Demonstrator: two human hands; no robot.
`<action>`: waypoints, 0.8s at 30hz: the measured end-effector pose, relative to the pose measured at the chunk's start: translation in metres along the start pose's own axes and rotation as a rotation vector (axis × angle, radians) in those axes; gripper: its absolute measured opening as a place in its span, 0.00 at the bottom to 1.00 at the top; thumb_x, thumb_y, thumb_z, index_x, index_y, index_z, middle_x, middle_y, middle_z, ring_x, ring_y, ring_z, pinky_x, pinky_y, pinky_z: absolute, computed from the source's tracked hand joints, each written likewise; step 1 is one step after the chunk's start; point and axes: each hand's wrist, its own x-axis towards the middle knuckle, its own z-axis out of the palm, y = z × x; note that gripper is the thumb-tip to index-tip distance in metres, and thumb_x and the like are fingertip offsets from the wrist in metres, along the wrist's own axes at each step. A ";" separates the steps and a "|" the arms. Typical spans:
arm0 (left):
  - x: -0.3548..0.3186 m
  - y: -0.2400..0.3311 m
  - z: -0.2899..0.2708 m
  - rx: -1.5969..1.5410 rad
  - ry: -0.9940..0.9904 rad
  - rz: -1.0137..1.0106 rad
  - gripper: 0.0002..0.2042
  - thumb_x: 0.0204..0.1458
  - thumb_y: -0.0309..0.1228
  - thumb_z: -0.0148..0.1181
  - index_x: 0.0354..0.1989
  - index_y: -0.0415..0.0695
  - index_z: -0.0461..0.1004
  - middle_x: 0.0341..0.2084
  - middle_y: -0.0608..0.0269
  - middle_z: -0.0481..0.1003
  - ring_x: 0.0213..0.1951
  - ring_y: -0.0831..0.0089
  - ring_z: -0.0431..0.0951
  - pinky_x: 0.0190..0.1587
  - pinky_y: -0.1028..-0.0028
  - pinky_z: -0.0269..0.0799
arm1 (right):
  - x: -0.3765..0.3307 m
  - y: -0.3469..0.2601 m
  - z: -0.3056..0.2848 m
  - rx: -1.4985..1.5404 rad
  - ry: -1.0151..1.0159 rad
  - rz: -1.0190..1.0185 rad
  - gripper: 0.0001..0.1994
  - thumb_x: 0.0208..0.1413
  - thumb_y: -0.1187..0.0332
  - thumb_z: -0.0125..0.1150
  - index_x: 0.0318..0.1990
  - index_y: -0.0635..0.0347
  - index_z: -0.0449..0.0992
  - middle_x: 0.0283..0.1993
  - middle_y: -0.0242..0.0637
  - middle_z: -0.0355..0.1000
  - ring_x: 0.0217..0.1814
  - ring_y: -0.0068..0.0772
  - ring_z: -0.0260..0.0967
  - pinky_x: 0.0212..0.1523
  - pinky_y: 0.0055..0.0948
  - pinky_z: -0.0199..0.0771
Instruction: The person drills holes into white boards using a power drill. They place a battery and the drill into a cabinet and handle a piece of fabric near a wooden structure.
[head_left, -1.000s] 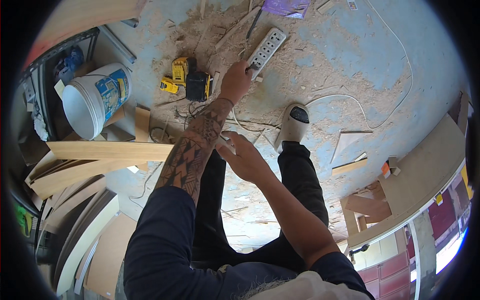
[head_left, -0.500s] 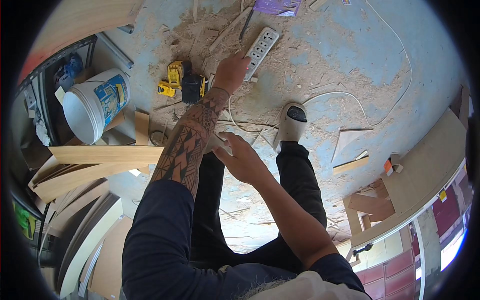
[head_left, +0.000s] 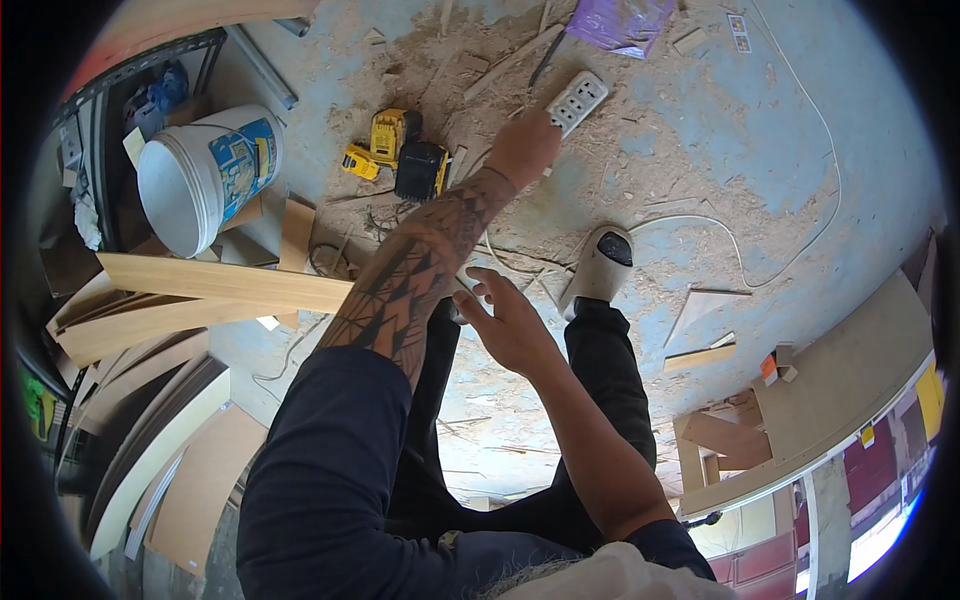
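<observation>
My tattooed left arm reaches forward, and my left hand point(head_left: 527, 147) is closed over the near end of a white power strip point(head_left: 580, 101) on the dusty floor. Its fingertips are hidden under the hand, while the far sockets show. My right hand point(head_left: 512, 325) hangs between my knees, thumb and fingers apart, with nothing in it. Left of my left hand lie yellow-and-black power tool batteries point(head_left: 391, 135) and a black battery-like block point(head_left: 419, 172).
A white bucket point(head_left: 172, 195) lies tipped at the left, above stacked wooden boards point(head_left: 225, 283). A purple plastic sheet point(head_left: 625, 22) lies at the far side. A pale cable point(head_left: 735, 240) curves across the right. Wood scraps point(head_left: 700, 357) and shavings cover the floor. My light shoe point(head_left: 600, 262) stands near the strip.
My left hand has moved right from beside the power strip onto its near end, covering more of the sockets. My right hand stays about where it was. The whole view has shifted slightly.
</observation>
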 end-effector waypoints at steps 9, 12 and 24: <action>0.002 -0.026 -0.007 0.038 -0.137 0.024 0.04 0.52 0.28 0.64 0.36 0.45 0.79 0.36 0.58 0.75 0.40 0.58 0.82 0.39 0.60 0.81 | 0.008 -0.014 -0.001 0.000 -0.003 0.025 0.31 0.70 0.49 0.56 0.69 0.65 0.66 0.62 0.60 0.73 0.68 0.54 0.69 0.67 0.44 0.67; -0.008 -0.026 -0.001 -0.034 -0.095 0.102 0.05 0.54 0.28 0.62 0.38 0.45 0.78 0.37 0.58 0.75 0.41 0.60 0.82 0.39 0.61 0.81 | 0.008 -0.015 0.000 -0.034 -0.010 0.036 0.31 0.70 0.49 0.55 0.69 0.66 0.66 0.62 0.60 0.72 0.69 0.53 0.69 0.67 0.45 0.67; -0.003 -0.013 0.006 -0.092 -0.055 -0.092 0.05 0.55 0.29 0.60 0.39 0.47 0.79 0.36 0.61 0.77 0.42 0.59 0.82 0.44 0.59 0.79 | 0.018 -0.015 0.005 -0.013 -0.012 -0.004 0.27 0.70 0.56 0.57 0.69 0.65 0.66 0.64 0.59 0.72 0.70 0.54 0.68 0.67 0.46 0.67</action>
